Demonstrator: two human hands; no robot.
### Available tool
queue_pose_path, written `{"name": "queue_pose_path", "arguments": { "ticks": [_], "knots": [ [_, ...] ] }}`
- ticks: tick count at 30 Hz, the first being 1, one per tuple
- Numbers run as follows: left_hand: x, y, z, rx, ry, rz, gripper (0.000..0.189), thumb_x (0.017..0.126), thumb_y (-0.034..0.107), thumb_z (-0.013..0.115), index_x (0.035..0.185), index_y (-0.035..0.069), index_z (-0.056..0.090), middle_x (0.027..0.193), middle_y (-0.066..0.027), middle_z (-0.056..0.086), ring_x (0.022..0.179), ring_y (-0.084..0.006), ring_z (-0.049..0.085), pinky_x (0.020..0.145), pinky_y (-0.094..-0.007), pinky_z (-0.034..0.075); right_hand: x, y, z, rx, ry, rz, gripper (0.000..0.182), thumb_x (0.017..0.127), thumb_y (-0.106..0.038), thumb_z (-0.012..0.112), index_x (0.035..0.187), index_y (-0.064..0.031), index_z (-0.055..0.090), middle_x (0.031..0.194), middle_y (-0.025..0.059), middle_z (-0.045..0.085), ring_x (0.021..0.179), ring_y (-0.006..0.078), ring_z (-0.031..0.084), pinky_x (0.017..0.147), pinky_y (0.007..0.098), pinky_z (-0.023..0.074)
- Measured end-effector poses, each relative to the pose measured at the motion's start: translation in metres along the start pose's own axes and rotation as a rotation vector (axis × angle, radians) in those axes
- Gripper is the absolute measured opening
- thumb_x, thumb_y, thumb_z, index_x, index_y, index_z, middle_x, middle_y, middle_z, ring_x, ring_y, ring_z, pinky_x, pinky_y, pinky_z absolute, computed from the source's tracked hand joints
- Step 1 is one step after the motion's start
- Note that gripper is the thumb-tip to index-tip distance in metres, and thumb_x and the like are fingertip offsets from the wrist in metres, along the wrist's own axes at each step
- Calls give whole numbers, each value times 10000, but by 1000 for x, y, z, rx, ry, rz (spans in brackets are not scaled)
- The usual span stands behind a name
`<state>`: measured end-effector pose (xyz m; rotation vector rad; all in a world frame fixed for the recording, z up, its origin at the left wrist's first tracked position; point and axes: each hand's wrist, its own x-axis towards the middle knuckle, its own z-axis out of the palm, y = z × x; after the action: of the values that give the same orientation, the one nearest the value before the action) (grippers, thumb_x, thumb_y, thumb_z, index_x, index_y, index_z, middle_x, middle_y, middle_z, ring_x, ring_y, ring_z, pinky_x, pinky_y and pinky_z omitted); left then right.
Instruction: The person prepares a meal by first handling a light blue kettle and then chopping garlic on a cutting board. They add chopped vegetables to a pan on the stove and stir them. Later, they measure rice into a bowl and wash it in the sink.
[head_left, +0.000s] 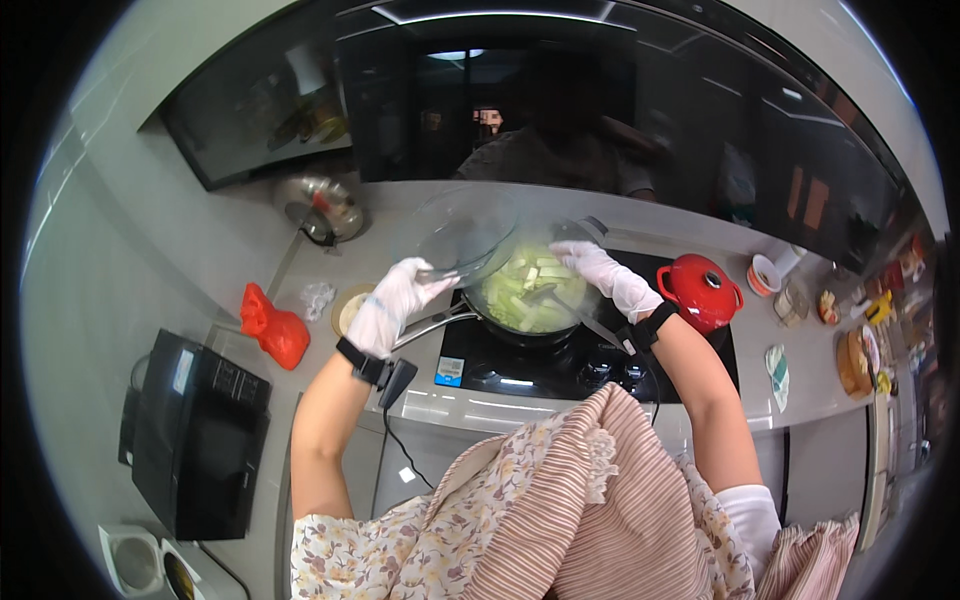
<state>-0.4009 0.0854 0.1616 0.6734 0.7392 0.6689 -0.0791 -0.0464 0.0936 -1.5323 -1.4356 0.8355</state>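
Note:
My left hand, in a white glove, grips the rim of a clear glass bowl, tilted at the left side of a frying pan. Pale green chopped vegetables fill the pan, and steam rises off them. A spatula rests in the vegetables, its handle pointing toward my right wrist. Over the pan's far right rim hovers my gloved right hand, its fingers stretched out and slightly blurred, with nothing seen in them. Behind those fingers is a dark, rounded object, partly hidden.
The pan sits on a black cooktop beside a red lidded pot. At the left are a red plastic bag, crumpled clear plastic and a black microwave. A cloth lies right. Dark glossy panels overhang the counter.

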Motion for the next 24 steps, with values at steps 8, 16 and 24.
{"name": "queue_pose_path", "arguments": {
  "ticks": [8,16,24],
  "knots": [
    [-57,-38,1,307,-283,36,144,830,77,594,931,-24,582,1010,-132,590,1120,-335,554,914,-466,518,-159,-4,-17,868,372,-233,366,928,-143,520,1240,47,520,1217,141,582,1142,219,554,995,332,427],
    [-98,-158,179,473,-302,-350,566,749,15,552,1253,-120,332,1136,-296,575,829,-328,639,742,-428,572,-360,208,-121,645,1597,139,196,882,-68,514,1021,-10,640,915,95,670,856,172,644,767,264,515],
    [-84,-373,328,406,-339,-551,445,744,13,591,1149,-65,427,1222,-282,513,898,-373,619,800,-429,545,-442,383,-250,-802,1040,537,347,762,-154,617,1107,-185,626,1206,93,545,1081,315,522,917,413,460]
  ]
}}
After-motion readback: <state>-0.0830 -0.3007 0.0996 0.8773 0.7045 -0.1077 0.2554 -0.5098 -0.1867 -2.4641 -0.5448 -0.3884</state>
